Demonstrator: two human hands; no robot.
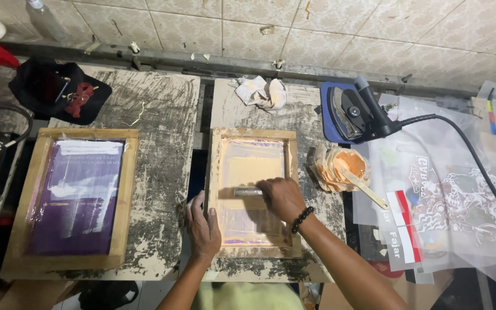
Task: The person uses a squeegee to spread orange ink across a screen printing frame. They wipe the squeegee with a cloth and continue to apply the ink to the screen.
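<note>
A small wooden screen-printing frame (pixel 220 172) with an orange-tinted mesh lies on the stained board in front of me. My right hand (pixel 282 198) is closed on a squeegee (pixel 248 192) that rests across the middle of the mesh. A dark bead bracelet sits on that wrist. My left hand (pixel 202 227) presses flat on the frame's left rail near its lower corner, fingers spread.
A larger wooden frame (pixel 128 189) with purple mesh lies at left. A cup of orange ink with a stick (pixel 343 166) stands right of the small frame. Behind are a crumpled rag (pixel 264 93), an iron (pixel 354 112) with cord, printed transfer sheets (pixel 449 195), a black cap (pixel 58 89).
</note>
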